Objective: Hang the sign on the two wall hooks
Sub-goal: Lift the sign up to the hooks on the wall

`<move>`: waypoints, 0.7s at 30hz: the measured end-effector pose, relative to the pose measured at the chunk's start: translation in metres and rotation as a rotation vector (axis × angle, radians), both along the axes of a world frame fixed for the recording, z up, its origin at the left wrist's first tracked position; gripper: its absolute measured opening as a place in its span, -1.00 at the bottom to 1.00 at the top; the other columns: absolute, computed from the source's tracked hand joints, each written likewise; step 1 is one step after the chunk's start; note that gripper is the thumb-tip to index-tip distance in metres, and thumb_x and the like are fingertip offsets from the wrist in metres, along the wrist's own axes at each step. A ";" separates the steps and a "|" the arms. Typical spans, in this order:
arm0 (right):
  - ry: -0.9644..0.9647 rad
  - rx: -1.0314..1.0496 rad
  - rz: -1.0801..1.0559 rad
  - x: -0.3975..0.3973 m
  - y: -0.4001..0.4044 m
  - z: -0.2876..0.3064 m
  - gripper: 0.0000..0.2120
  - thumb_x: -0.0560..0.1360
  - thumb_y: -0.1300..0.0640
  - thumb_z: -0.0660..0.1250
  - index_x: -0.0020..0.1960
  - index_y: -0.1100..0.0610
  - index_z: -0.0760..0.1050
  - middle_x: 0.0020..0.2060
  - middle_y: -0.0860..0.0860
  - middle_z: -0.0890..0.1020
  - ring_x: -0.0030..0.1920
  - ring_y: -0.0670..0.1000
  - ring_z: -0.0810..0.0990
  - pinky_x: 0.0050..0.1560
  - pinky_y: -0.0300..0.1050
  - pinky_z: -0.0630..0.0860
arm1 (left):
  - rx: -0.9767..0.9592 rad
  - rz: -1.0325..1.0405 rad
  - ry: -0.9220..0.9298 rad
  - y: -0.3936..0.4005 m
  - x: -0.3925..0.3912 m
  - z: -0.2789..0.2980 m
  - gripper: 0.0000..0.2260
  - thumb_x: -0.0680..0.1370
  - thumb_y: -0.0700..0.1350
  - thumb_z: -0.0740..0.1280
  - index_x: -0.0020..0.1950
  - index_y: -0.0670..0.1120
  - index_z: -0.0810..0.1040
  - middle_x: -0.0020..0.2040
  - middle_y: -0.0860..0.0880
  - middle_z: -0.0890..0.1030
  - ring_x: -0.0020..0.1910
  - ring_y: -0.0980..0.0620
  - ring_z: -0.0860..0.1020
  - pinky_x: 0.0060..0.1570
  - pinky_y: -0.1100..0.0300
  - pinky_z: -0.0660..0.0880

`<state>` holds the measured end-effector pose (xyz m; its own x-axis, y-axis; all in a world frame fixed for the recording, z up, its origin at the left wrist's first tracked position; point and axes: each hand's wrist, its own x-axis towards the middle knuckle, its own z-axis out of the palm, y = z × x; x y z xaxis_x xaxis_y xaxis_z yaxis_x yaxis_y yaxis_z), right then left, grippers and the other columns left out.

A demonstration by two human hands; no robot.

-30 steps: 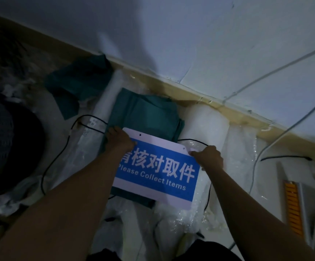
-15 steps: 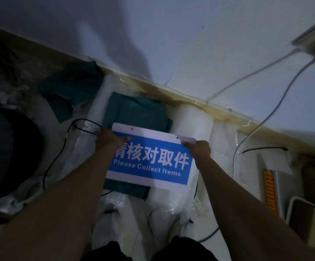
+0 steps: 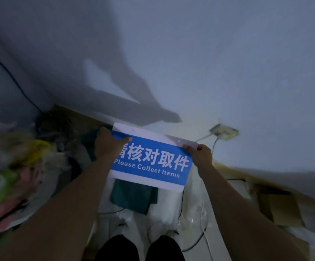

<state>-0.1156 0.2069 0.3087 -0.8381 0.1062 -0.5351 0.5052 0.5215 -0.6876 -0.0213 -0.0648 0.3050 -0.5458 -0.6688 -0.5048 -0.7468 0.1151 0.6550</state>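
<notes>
While both hands (image 3: 111,146) grip it, sign (image 3: 152,161) tilts

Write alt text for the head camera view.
Two bare hands, left hand and right hand, hold a blue-and-white sign reading "Please Collect Items" by its upper corners before a pale wall. Below lie a green cloth and cables.

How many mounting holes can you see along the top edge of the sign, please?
2: one hole near the top-left corner, one hole near the top-right corner of the sign. The hands may hide others.
</notes>
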 end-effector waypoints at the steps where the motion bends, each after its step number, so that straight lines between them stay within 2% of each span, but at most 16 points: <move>1: 0.043 -0.030 0.000 -0.004 -0.003 0.041 -0.66 0.32 -0.06 0.49 -0.18 0.19 0.50 -0.33 0.05 0.56 -0.34 0.05 0.53 -0.42 -0.18 0.39 | -0.010 0.023 0.077 -0.004 -0.005 0.041 -0.12 0.11 0.33 0.52 0.22 -0.21 0.43 0.13 -0.21 0.63 0.01 -0.26 0.67 -0.04 -0.18 0.64; 4: 0.143 -0.114 0.022 -0.013 -0.007 0.170 -0.66 0.36 -0.03 0.47 -0.10 0.22 0.48 -0.32 0.02 0.56 -0.32 0.01 0.53 -0.39 -0.18 0.40 | -0.104 -0.002 0.193 -0.011 -0.015 0.175 -0.31 0.21 0.20 0.59 0.13 -0.18 0.43 0.13 -0.20 0.59 0.02 -0.24 0.64 0.02 -0.17 0.62; 8: 0.301 -0.176 0.045 -0.024 0.003 0.341 -0.61 0.37 -0.03 0.47 0.04 0.21 0.49 -0.14 0.06 0.63 -0.18 0.03 0.63 -0.23 -0.10 0.55 | -0.069 -0.025 0.324 -0.012 -0.032 0.347 -0.28 0.25 0.27 0.55 0.21 -0.15 0.49 0.13 -0.16 0.62 0.01 -0.18 0.66 0.01 -0.09 0.63; 10: 0.407 -0.191 0.057 -0.029 0.012 0.419 -0.65 0.36 -0.04 0.48 -0.01 0.17 0.51 -0.15 0.06 0.65 -0.15 0.06 0.65 -0.22 -0.10 0.56 | -0.072 -0.053 0.389 -0.006 -0.039 0.424 -0.36 0.30 0.27 0.52 0.16 -0.16 0.52 0.03 -0.14 0.67 -0.09 -0.15 0.68 -0.04 -0.07 0.65; 12: 0.496 -0.213 0.060 -0.031 0.021 0.496 -0.73 0.38 -0.01 0.47 -0.10 0.12 0.48 -0.20 0.04 0.62 -0.21 0.03 0.63 -0.28 -0.15 0.53 | -0.099 -0.082 0.450 0.005 -0.046 0.499 -0.39 0.33 0.26 0.50 0.15 -0.16 0.51 0.03 -0.14 0.67 -0.09 -0.16 0.68 -0.04 -0.07 0.64; 14: 0.565 -0.262 0.041 -0.032 0.031 0.566 -0.73 0.41 0.01 0.46 -0.08 0.13 0.44 -0.19 0.06 0.59 -0.23 0.01 0.60 -0.30 -0.19 0.51 | -0.115 -0.088 0.501 0.020 -0.054 0.567 -0.40 0.33 0.23 0.52 0.13 -0.17 0.48 0.02 -0.15 0.66 -0.11 -0.17 0.66 -0.09 -0.03 0.63; 17: 0.684 -0.318 -0.002 -0.033 0.048 0.652 -0.70 0.42 0.00 0.45 -0.01 0.15 0.43 -0.14 0.09 0.60 -0.16 0.07 0.64 -0.27 -0.17 0.55 | -0.122 -0.085 0.598 0.045 -0.065 0.653 -0.38 0.28 0.25 0.54 0.09 -0.15 0.45 -0.05 -0.14 0.66 -0.19 -0.13 0.66 -0.12 -0.04 0.65; 19: 0.766 -0.343 -0.031 -0.035 0.062 0.700 -0.68 0.42 0.00 0.44 0.03 0.15 0.43 -0.11 0.09 0.61 -0.10 0.10 0.65 -0.25 -0.16 0.57 | -0.116 -0.089 0.673 0.063 -0.070 0.703 -0.39 0.29 0.22 0.55 0.10 -0.14 0.44 -0.06 -0.12 0.64 -0.24 -0.08 0.64 -0.12 -0.04 0.65; 21: 0.840 -0.392 -0.071 -0.037 0.076 0.736 -0.67 0.43 0.01 0.44 0.07 0.13 0.41 -0.05 0.11 0.62 -0.05 0.11 0.64 -0.16 -0.07 0.60 | -0.103 -0.100 0.757 0.079 -0.077 0.740 -0.37 0.29 0.21 0.55 0.14 -0.13 0.42 -0.05 -0.10 0.62 -0.22 -0.07 0.64 -0.10 -0.05 0.65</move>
<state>-0.1527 0.2825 1.0450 -0.9654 0.1115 0.2356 -0.2163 0.1612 -0.9629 -0.0980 0.0145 1.0453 -0.7781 -0.6213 0.0927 -0.0817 0.2464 0.9657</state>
